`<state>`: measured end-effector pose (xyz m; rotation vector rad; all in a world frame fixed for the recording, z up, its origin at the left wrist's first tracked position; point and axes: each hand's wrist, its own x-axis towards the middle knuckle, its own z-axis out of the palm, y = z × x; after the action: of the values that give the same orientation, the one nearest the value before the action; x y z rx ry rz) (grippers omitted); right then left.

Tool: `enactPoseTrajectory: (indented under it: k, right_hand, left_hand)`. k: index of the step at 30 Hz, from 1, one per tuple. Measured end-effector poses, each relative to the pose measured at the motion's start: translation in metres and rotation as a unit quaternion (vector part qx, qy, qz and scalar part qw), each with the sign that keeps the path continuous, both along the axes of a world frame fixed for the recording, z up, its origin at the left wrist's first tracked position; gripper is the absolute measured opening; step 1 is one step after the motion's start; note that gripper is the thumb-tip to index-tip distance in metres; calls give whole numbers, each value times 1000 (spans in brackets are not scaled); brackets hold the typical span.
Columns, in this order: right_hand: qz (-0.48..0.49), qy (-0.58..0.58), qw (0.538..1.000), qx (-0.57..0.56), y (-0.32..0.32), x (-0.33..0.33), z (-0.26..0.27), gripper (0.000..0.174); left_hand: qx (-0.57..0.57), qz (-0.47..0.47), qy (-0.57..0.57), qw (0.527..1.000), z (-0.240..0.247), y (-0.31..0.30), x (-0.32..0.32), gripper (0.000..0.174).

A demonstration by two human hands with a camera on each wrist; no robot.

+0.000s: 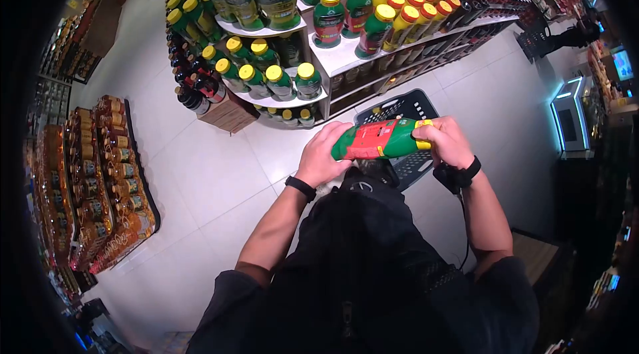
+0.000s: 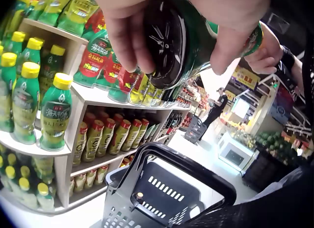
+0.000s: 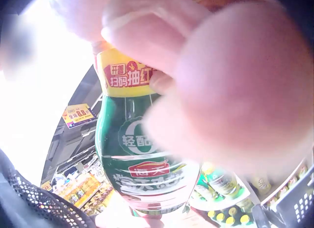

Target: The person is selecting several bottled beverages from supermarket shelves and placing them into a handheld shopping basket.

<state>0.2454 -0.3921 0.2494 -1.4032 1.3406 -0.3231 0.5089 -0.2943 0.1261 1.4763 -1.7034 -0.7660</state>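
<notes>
holding green bottle [image 1: 379, 139] level, cap [image 1: 424, 134] rightward, left hand [image 1: 324, 154] gripping base [image 2: 164, 39], right hand [image 1: 449, 142] gripping cap

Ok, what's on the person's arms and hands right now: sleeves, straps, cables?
Both forearms are bare below dark sleeves. The left hand has a slim black wristband behind it. The right hand has a bulkier black strapped wrist unit, with a thin black cable running up the forearm. No gloves.

Head camera looks steeply down from above, shelves [image 1: 338, 55] at twelve o'clock. Both wrist cameras sit very close, looking up along the bottle [image 1: 379, 139] from opposite ends; all views share it.
</notes>
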Motion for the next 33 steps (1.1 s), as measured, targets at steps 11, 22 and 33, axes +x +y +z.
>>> enactPoseTrajectory:
  k: [11, 22, 33]
  right_hand:
    - [100, 165, 930, -313, -9, 89, 13, 53]
    - [114, 106, 958, -242, -10, 106, 13, 56]
    - [149, 66, 886, -435, -87, 110, 18, 43]
  left_hand:
    - [248, -116, 455, 847, -22, 42, 21, 62]
    - [189, -75, 442, 874, -17, 57, 28, 53]
    - [139, -14, 449, 883, -27, -27, 20, 90]
